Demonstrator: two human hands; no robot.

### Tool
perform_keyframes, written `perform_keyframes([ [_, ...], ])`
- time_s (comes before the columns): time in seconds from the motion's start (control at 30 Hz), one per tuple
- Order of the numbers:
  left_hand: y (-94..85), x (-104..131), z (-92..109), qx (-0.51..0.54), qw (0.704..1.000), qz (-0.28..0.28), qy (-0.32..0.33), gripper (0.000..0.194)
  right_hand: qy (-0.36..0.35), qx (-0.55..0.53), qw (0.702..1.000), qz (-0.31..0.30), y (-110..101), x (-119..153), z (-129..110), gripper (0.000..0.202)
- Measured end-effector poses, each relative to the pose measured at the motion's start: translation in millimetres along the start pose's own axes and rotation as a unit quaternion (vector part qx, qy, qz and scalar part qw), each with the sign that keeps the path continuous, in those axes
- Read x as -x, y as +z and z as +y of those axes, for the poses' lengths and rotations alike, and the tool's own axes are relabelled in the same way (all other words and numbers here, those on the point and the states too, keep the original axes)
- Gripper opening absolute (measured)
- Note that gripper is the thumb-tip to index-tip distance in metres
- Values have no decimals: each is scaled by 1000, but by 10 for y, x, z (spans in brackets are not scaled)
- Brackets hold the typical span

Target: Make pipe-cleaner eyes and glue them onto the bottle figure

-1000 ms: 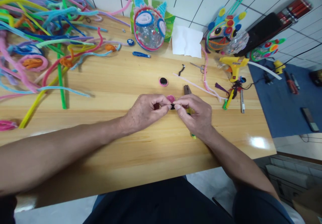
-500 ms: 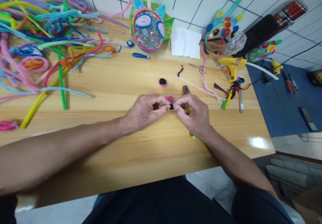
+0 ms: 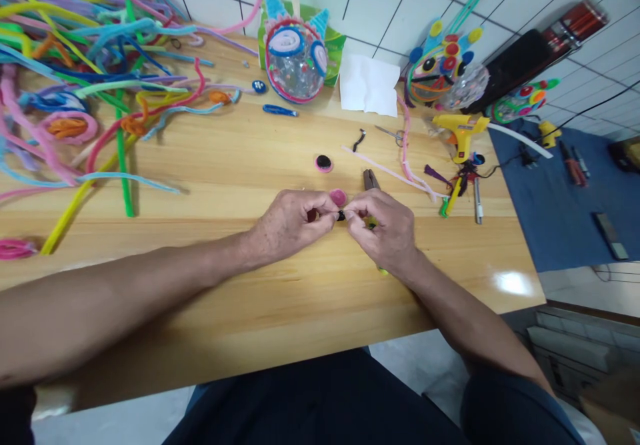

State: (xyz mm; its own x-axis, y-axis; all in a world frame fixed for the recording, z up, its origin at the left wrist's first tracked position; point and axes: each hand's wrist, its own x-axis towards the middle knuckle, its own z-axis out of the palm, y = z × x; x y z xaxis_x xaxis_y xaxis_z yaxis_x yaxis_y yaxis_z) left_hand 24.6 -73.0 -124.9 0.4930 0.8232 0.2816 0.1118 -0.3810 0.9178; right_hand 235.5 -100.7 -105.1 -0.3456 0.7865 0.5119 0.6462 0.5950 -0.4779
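My left hand (image 3: pixel 295 225) and my right hand (image 3: pixel 385 228) meet over the middle of the table, thumbs and forefingers pinched. Between their fingertips is a small black pipe cleaner piece (image 3: pixel 341 216), mostly covered by the fingers. Just beyond it lies a pink coiled disc (image 3: pixel 338 197). Farther back rests a second disc, black with a pink rim (image 3: pixel 324 163). Pliers (image 3: pixel 370 180) lie partly under my right hand, their yellow handles mostly hidden.
Tangled coloured pipe cleaners (image 3: pixel 120 98) cover the left side. Decorated clear lanterns (image 3: pixel 295 65) stand along the tiled wall. At right are a yellow glue gun (image 3: pixel 463 132), a cutter knife (image 3: pixel 479 202) and scissors (image 3: pixel 395 135). White paper (image 3: pixel 370 85) lies at the back.
Both hands stay pinched together, having shifted very slightly toward me. A little more of the pink disc and the black piece shows.
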Motion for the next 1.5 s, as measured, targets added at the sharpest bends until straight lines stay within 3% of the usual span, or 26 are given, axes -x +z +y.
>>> perform_keyframes([
  [0.37, -31, -37, 0, 52, 998, 23, -40, 15, 31, -8, 999, 22, -24, -8, -41, 12],
  [1.2, -7, 4, -7, 36, 999, -19, -27, 18, 26, -50, 998, -39, 11, 9, -19, 8],
  [1.33, -18, -10, 8, 63, 997, -22, -49, 16, 100, -123, 986, -53, 11, 7, -23, 3],
  [1.5, -65, -71, 56, 118, 986, 19, -112, 14, 204, -252, 946, -6, 37, 10, -21, 15],
])
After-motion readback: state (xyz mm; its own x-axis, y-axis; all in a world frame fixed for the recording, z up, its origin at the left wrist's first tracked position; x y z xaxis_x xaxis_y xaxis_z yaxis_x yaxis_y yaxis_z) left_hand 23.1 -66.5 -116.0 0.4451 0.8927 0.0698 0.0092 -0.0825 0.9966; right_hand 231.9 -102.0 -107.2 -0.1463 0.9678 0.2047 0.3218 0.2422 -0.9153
